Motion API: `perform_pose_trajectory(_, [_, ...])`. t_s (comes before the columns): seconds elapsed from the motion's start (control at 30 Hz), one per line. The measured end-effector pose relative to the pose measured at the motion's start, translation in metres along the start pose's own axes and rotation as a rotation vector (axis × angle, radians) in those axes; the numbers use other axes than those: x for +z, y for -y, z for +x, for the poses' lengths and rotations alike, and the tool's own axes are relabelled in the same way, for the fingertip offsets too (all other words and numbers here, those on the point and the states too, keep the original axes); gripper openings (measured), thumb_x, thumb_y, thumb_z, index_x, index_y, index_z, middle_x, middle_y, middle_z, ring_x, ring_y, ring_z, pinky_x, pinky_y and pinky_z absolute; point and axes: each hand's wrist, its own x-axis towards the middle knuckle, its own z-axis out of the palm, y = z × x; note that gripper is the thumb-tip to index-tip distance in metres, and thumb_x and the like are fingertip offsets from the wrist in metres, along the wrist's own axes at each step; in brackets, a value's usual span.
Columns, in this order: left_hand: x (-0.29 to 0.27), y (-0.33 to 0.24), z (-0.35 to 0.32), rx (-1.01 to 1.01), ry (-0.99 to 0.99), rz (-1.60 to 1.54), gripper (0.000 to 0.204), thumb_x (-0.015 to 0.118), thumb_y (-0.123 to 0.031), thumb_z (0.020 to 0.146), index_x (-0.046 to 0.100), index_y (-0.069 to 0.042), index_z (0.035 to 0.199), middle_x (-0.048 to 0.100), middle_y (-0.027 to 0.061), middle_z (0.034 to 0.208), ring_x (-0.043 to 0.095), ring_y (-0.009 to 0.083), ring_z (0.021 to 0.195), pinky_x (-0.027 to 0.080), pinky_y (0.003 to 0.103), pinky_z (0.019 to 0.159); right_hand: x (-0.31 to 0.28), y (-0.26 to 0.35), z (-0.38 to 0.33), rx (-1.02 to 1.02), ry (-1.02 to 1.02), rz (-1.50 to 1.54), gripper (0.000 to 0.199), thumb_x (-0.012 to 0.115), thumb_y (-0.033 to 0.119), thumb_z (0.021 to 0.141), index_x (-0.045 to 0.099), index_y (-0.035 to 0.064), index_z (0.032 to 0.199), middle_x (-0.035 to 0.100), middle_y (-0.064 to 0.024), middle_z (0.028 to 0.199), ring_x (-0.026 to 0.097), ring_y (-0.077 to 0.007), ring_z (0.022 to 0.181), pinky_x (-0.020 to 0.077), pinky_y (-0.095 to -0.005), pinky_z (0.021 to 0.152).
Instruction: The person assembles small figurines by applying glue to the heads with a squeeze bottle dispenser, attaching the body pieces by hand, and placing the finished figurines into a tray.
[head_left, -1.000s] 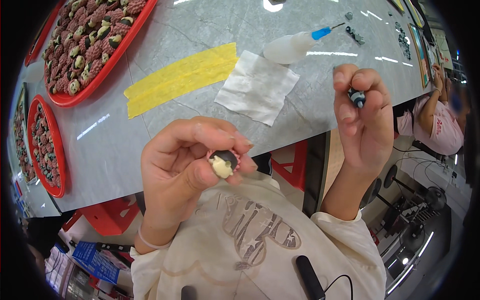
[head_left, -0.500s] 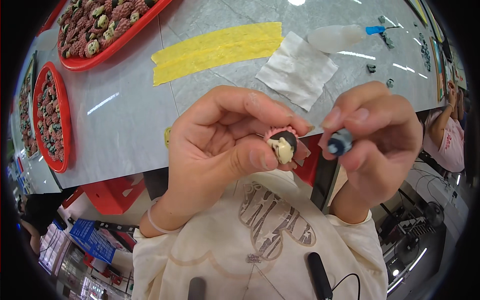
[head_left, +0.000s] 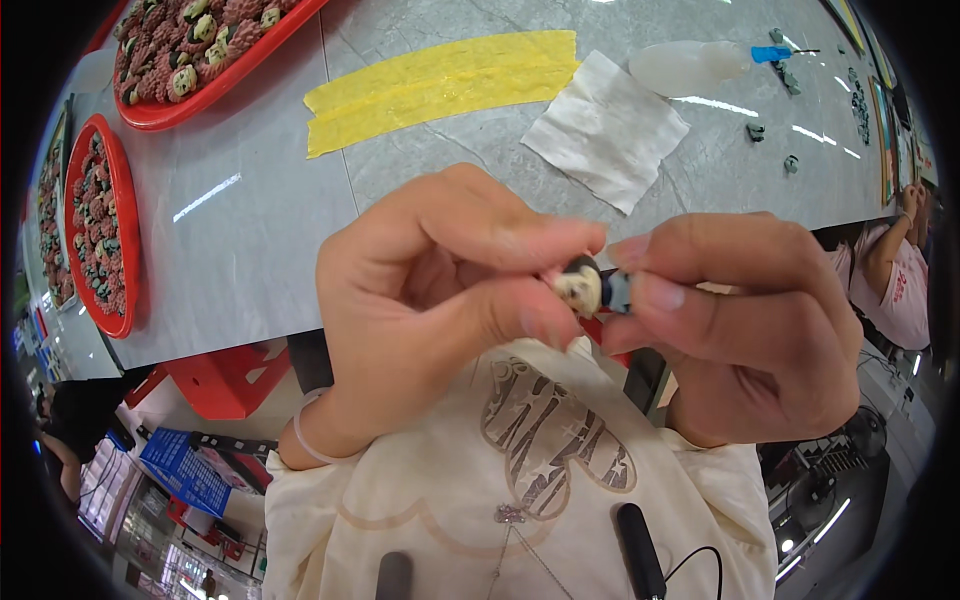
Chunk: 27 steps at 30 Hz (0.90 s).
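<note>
Between the thumb and fingers of my left hand [head_left: 440,270] is a small figurine head [head_left: 578,288], with a cream face, dark hair and some pink at its back. My right hand [head_left: 745,310] pinches a small grey-blue figurine body [head_left: 618,292] with a dark blue end. That dark end meets the underside of the head, both pieces lying sideways in line. Fingertips cover much of each piece, so whether they are joined or only touching I cannot tell. Both hands are raised in front of my chest, near the table's front edge.
A red tray [head_left: 215,85] heaped with pink figurine heads and a red basket [head_left: 128,230] of small parts stand at left. Yellow tape strips [head_left: 440,90], a white cloth [head_left: 607,130], a needle-tipped bottle [head_left: 690,68] and scattered grey pieces [head_left: 755,132] lie beyond my hands.
My right hand has moved left, bringing the figurine body up against the head. The head has turned so its underside points right, toward the body.
</note>
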Motion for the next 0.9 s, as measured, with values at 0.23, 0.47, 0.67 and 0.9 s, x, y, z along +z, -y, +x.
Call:
perform_pose_trajectory(0.23, [-0.004,-0.002,0.006,0.141,0.006,0.155,0.032,0.067,-0.022,0.063,0.051,0.0,0.079,0.051,0.0096,0.074,0.05,0.0113,0.063,0.042,0.02,0.06,0.013,-0.008,0.003,0.03,-0.148,0.037,0.023,0.06,-0.014,0.056,0.051,-0.0016,0.072,0.053,-0.0184,0.074,0.056,-0.0163,0.054,0.0466,-0.0202,0.042])
perform_pose_trajectory(0.47, [-0.005,-0.015,0.006,-0.015,0.031,-0.075,0.039,0.069,-0.016,0.061,0.049,0.003,0.089,0.052,0.0129,0.084,0.051,0.0153,0.073,0.042,0.025,0.063,0.029,-0.003,0.006,0.022,-0.088,-0.086,0.015,0.062,0.007,0.066,0.056,0.0027,0.08,0.046,-0.016,0.086,0.045,-0.0157,0.063,0.035,-0.0202,0.05])
perform_pose_trajectory(0.67, [-0.08,-0.081,0.025,0.68,-0.265,0.646,0.027,0.052,-0.012,0.076,0.048,0.005,0.096,0.054,0.0102,0.088,0.05,0.013,0.074,0.04,0.023,0.066,0.013,-0.002,-0.007,0.184,-0.284,-0.171,0.033,0.054,0.033,0.072,0.054,0.0045,0.089,0.04,-0.0126,0.084,0.039,-0.0187,0.069,0.0322,-0.0229,0.055])
perform_pose_trajectory(0.9, [-0.135,-0.157,0.008,0.474,-0.703,1.616,0.022,0.045,-0.008,0.078,0.051,-0.003,0.098,0.054,0.0107,0.09,0.051,0.0151,0.081,0.039,0.023,0.072,0.005,-0.015,-0.001,0.191,-0.317,-0.029,0.027,0.051,0.026,0.076,0.052,0.0007,0.087,0.042,-0.0112,0.08,0.038,-0.0163,0.067,0.0317,-0.0228,0.054])
